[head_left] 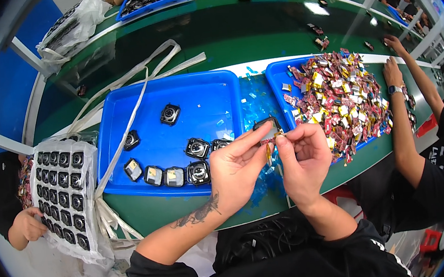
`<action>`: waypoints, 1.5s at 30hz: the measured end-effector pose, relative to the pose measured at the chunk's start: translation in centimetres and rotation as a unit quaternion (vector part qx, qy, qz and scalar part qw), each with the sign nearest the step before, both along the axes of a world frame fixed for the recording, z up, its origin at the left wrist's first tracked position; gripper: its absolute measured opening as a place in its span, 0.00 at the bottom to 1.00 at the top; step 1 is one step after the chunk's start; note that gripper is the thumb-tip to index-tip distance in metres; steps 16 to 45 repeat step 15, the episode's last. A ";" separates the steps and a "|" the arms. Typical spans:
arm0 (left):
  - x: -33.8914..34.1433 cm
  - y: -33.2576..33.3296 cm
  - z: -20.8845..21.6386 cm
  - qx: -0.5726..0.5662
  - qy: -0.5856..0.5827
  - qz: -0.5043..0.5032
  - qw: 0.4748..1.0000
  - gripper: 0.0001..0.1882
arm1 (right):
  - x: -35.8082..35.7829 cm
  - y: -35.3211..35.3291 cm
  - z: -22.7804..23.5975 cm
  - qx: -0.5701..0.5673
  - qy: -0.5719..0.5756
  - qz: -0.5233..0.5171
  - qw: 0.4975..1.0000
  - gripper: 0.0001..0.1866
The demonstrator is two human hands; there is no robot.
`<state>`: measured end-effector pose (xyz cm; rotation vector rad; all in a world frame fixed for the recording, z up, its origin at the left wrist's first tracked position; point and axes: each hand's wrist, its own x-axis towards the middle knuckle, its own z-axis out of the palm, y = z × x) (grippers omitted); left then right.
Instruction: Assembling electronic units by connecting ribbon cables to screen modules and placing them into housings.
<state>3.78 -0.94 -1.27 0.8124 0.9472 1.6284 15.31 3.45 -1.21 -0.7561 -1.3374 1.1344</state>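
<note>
Both my hands meet above the gap between two blue trays. My left hand (239, 172) is closed on a black watch case (268, 128), which shows past its fingertips. My right hand (306, 159) pinches at the case's near edge, on a small part with a yellow strip (268, 152); the fingers hide most of that part. To the left, a blue tray (164, 87) holds several loose watch cases, one black case (170, 114) near its far side. On the right, the other blue tray (274, 72) carries a heap of small red circuit boards with silver and yellow pieces (341, 100).
Blue film scraps (253, 102) litter the green table between the trays. White strapping (144, 81) crosses the left tray. A person at left touches a tray of watch cases (64, 192). At right, another person's arms (398, 96) reach over the conveyor belt (221, 34).
</note>
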 end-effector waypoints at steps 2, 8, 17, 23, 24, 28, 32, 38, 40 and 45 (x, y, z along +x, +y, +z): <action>0.0 -0.2 0.3 0.005 -0.002 0.005 1.000 0.20 | -0.4 0.0 -0.1 -0.002 0.022 -0.016 1.000 0.09; -0.2 -0.1 0.2 0.045 -0.029 0.040 0.998 0.24 | -1.3 0.0 -0.2 0.063 -0.064 -0.035 0.995 0.10; -0.8 0.3 0.1 0.012 -0.056 0.026 0.998 0.34 | -0.8 0.4 1.0 0.063 -0.124 0.002 0.990 0.16; -0.8 0.3 0.1 0.012 -0.056 0.026 0.998 0.34 | -0.8 0.4 1.0 0.063 -0.124 0.002 0.990 0.16; -0.8 0.3 0.1 0.012 -0.056 0.026 0.998 0.34 | -0.8 0.4 1.0 0.063 -0.124 0.002 0.990 0.16; -0.8 0.3 0.1 0.012 -0.056 0.026 0.998 0.34 | -0.8 0.4 1.0 0.063 -0.124 0.002 0.990 0.16; -0.8 0.3 0.1 0.012 -0.056 0.026 0.998 0.34 | -0.8 0.4 1.0 0.063 -0.124 0.002 0.990 0.16; -0.8 0.3 0.1 0.012 -0.056 0.026 0.998 0.34 | -0.8 0.4 1.0 0.063 -0.124 0.002 0.990 0.16; -0.8 0.3 0.1 0.012 -0.056 0.026 0.998 0.34 | -0.8 0.4 1.0 0.063 -0.124 0.002 0.990 0.16; -0.8 0.3 0.1 0.012 -0.056 0.026 0.998 0.34 | -0.8 0.4 1.0 0.063 -0.124 0.002 0.990 0.16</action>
